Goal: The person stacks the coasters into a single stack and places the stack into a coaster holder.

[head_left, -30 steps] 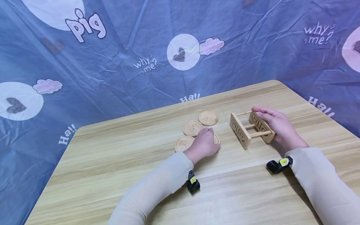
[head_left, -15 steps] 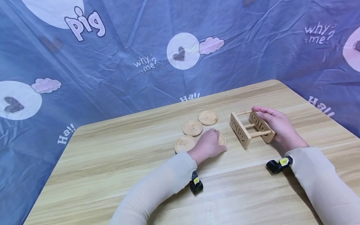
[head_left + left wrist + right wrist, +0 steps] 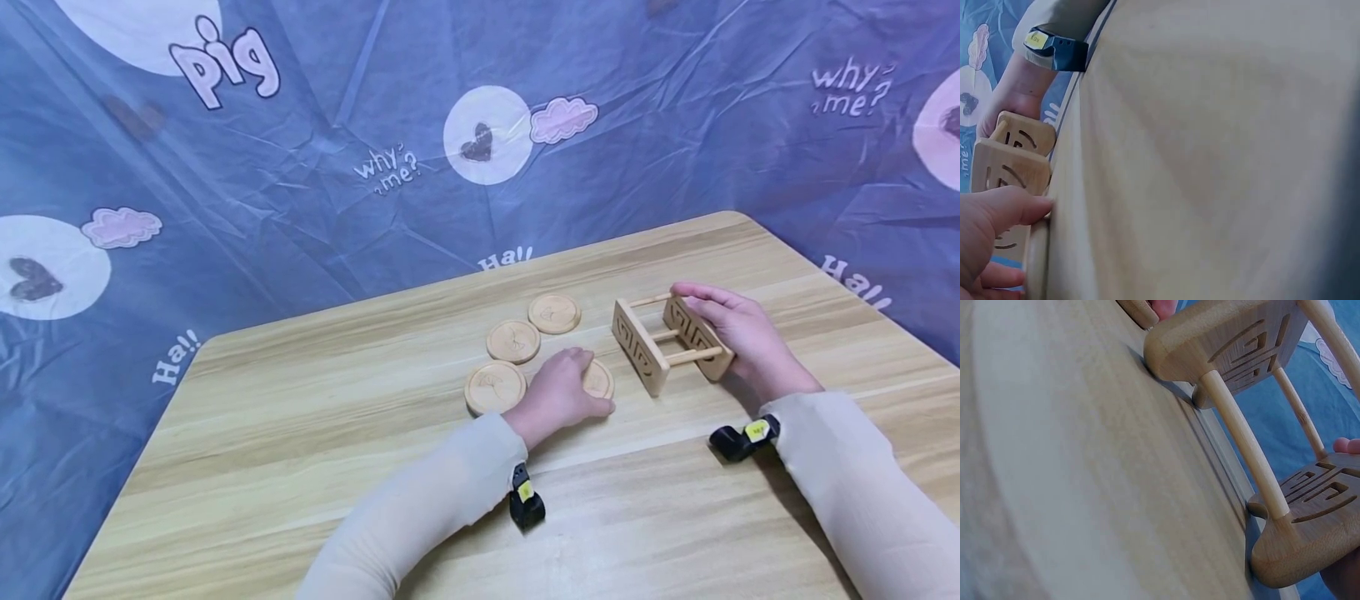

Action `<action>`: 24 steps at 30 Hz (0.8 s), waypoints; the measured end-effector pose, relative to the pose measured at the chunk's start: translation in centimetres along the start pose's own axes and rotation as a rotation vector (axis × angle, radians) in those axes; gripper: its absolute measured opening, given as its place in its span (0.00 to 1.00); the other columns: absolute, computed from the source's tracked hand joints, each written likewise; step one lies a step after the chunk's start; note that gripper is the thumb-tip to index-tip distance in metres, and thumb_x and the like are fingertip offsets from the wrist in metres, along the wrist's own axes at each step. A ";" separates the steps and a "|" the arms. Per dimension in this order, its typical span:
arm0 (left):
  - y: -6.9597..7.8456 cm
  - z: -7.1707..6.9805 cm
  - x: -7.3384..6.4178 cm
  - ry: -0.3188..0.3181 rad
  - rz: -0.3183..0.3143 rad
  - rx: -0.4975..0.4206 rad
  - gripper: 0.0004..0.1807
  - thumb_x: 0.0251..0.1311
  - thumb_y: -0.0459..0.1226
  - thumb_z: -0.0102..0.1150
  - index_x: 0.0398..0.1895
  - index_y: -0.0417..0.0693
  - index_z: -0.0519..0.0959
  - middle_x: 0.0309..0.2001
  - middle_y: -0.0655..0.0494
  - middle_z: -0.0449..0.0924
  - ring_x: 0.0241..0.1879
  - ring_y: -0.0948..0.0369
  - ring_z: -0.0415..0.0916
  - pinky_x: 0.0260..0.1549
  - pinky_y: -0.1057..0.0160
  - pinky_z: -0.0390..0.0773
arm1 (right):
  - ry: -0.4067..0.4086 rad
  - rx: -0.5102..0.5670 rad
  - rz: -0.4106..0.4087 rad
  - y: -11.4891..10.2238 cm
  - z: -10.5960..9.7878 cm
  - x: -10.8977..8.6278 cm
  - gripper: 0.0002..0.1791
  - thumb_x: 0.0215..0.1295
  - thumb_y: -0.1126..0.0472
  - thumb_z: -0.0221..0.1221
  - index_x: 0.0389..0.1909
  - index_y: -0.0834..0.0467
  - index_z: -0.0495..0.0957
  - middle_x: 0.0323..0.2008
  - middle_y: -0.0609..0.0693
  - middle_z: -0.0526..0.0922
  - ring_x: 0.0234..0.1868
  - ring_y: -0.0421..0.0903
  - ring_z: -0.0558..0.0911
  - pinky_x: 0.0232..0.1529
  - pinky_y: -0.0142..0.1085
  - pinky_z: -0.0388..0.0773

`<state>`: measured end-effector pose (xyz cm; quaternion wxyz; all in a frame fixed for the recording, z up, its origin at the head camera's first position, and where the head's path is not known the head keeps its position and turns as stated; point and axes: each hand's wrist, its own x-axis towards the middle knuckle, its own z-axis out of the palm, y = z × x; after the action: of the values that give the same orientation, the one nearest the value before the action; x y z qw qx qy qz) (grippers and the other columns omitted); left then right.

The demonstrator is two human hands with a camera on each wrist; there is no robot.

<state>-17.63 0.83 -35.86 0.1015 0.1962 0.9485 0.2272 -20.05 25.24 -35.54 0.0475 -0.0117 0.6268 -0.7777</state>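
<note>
A coaster (image 3: pixel 598 380), gripped by the left hand (image 3: pixel 558 392), is near the tabletop's (image 3: pixel 225 467) middle. Between it and the right edge stands a rack (image 3: pixel 638 352), its side grasped by the right hand (image 3: pixel 750 337). Three more coasters (image 3: pixel 513 342) lie toward the left and far edges; all four are outside the rack.

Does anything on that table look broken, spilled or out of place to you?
Nothing on the table stands out: three wooden discs lie flat, the wooden rack shows no visible break, and I see no spill. The only untidy thing is behind it: the blue backdrop looks wrinkled.
</note>
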 end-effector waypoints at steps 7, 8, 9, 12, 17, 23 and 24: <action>-0.5 1.1 -0.4 0.080 0.013 -0.074 0.42 0.46 0.50 0.67 0.66 0.46 0.64 0.67 0.53 0.63 0.67 0.58 0.58 0.66 0.65 0.56 | -0.002 -0.004 0.001 0.0 -0.1 0.0 0.10 0.64 0.58 0.56 0.43 0.43 0.81 0.39 0.34 0.82 0.35 0.37 0.81 0.33 0.30 0.81; -0.6 1.3 -0.4 0.094 0.015 -0.086 0.42 0.46 0.50 0.67 0.65 0.46 0.65 0.66 0.54 0.63 0.67 0.58 0.58 0.66 0.65 0.56 | -0.003 -0.003 0.001 0.0 -0.1 0.0 0.10 0.64 0.58 0.56 0.43 0.43 0.81 0.39 0.34 0.82 0.35 0.37 0.81 0.33 0.30 0.81; -0.7 1.4 -0.4 0.108 0.018 -0.099 0.42 0.45 0.49 0.68 0.65 0.46 0.65 0.66 0.54 0.64 0.66 0.58 0.59 0.66 0.65 0.57 | -0.002 -0.006 0.000 0.0 -0.1 0.0 0.10 0.64 0.58 0.56 0.43 0.43 0.81 0.39 0.34 0.82 0.35 0.37 0.81 0.33 0.30 0.81; -0.8 1.7 -0.4 0.139 0.019 -0.135 0.42 0.43 0.47 0.69 0.64 0.45 0.67 0.65 0.55 0.66 0.65 0.59 0.60 0.65 0.67 0.57 | -0.002 -0.015 -0.001 0.0 -0.1 0.0 0.10 0.64 0.58 0.56 0.43 0.43 0.81 0.39 0.34 0.82 0.35 0.36 0.81 0.32 0.30 0.81; -0.8 1.8 -0.3 0.155 0.016 -0.170 0.43 0.38 0.44 0.71 0.62 0.43 0.68 0.63 0.55 0.67 0.64 0.59 0.61 0.65 0.68 0.58 | -0.007 -0.006 -0.004 0.1 -0.1 0.0 0.10 0.65 0.58 0.56 0.42 0.43 0.81 0.39 0.34 0.82 0.35 0.36 0.81 0.32 0.30 0.81; -0.6 1.7 -0.2 0.151 0.017 -0.161 0.43 0.35 0.43 0.71 0.62 0.43 0.69 0.63 0.56 0.68 0.63 0.59 0.62 0.64 0.68 0.59 | -0.004 -0.009 -0.008 0.1 -0.1 0.0 0.10 0.64 0.58 0.56 0.43 0.43 0.81 0.39 0.33 0.82 0.35 0.36 0.81 0.33 0.29 0.81; -0.6 1.6 -0.2 0.148 0.016 -0.163 0.43 0.35 0.43 0.71 0.62 0.43 0.69 0.63 0.56 0.68 0.63 0.59 0.62 0.64 0.68 0.59 | -0.004 -0.013 -0.008 0.1 -0.2 -0.1 0.10 0.65 0.58 0.56 0.43 0.43 0.81 0.39 0.33 0.82 0.35 0.36 0.81 0.33 0.29 0.81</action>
<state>-17.16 0.88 -37.47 0.0448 0.1777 0.9302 0.3181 -20.01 25.37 -35.67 0.0457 -0.0159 0.6317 -0.7737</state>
